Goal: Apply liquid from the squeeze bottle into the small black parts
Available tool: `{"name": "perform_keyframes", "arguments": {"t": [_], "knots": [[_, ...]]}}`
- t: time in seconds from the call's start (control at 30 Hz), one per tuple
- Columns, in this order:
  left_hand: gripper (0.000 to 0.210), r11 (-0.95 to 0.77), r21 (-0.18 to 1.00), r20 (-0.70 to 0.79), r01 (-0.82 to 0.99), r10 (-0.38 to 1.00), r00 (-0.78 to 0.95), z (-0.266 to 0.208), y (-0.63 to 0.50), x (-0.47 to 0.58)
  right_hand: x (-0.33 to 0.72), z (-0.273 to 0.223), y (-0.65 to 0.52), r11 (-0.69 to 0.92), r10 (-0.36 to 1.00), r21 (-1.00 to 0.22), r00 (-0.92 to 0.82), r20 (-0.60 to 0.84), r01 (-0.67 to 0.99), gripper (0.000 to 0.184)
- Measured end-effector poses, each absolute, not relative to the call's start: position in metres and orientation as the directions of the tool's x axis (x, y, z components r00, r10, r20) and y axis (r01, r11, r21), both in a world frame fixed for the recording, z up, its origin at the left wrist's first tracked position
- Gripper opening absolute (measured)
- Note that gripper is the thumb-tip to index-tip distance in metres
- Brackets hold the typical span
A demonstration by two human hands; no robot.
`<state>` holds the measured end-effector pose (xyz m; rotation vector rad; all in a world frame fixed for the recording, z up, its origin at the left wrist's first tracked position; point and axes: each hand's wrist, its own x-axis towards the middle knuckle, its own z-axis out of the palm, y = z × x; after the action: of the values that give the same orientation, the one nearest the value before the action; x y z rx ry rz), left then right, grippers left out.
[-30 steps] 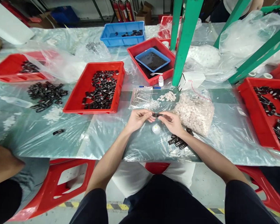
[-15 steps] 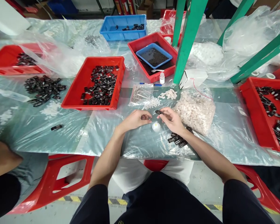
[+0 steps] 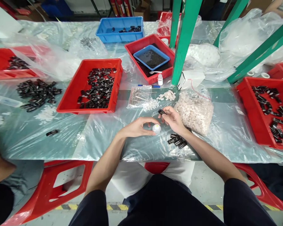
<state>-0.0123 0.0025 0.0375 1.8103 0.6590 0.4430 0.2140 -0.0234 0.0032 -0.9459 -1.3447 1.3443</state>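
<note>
My left hand (image 3: 142, 127) has its thumb and fingertips at the near and far sides of a small round white container (image 3: 156, 129) with a yellow spot on top. Pinched between the fingers of my right hand (image 3: 172, 118) is a small glossy black part (image 3: 161, 112), held just above and right of the container. Several similar black parts (image 3: 176, 141) lie on the table by my right wrist. Beyond my hands are a pile of small white pieces (image 3: 151, 104) and a clear bag of metal pins (image 3: 138, 96). A plastic bag of pale pieces (image 3: 195, 111) rests against my right hand's far side.
A red tray (image 3: 118, 94) of black parts stands ahead left, another red tray (image 3: 248, 103) at right. A green post (image 3: 182, 47) rises beyond the bag. Near it are a small bottle (image 3: 160, 79) and a blue pen (image 3: 149, 86). Another person's arm (image 3: 1, 168) shows at left.
My left hand has moved to the white container and closed its fingertips on it. My right hand still holds the black part. The whole view has shifted slightly.
</note>
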Motion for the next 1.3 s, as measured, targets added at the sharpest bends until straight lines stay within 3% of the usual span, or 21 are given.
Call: {"name": "perform_keyframes", "arguments": {"t": [0.1,0.23,0.37,0.5,0.7,0.97,1.3], "knots": [[0.04,-0.125,0.986,0.01,0.108,0.696,0.718,0.04,0.002,-0.019,0.214,0.0,-0.023,0.1,0.975,-0.991,-0.188,0.114,-0.084,0.049],[0.055,-0.054,0.996,0.087,-0.078,0.849,0.521,0.037,0.002,-0.019,0.213,-0.003,-0.022,0.146,0.978,-0.989,-0.149,0.147,-0.018,0.049],[0.064,-0.073,0.997,0.078,-0.028,0.937,0.341,0.026,0.005,-0.011,0.214,-0.004,-0.022,0.138,0.98,-0.99,-0.149,0.136,0.007,0.05],[0.058,-0.086,0.996,0.087,-0.014,0.969,0.231,0.016,0.011,-0.009,0.214,-0.006,-0.022,0.137,0.981,-0.99,-0.14,0.133,0.02,0.052],[0.054,-0.005,0.994,0.028,-0.11,0.979,0.203,0.018,0.014,-0.007,0.213,-0.006,-0.023,0.159,0.98,-0.987,-0.126,0.156,0.016,0.048],[0.047,0.219,0.944,-0.191,-0.248,0.973,0.132,0.017,0.013,-0.001,0.213,-0.007,-0.023,0.178,0.977,-0.984,-0.122,0.175,0.014,0.049],[0.055,0.143,0.937,-0.113,-0.318,0.988,0.11,0.029,0.014,-0.004,0.212,-0.008,-0.022,0.149,0.98,-0.989,-0.131,0.148,-0.003,0.052]]}}
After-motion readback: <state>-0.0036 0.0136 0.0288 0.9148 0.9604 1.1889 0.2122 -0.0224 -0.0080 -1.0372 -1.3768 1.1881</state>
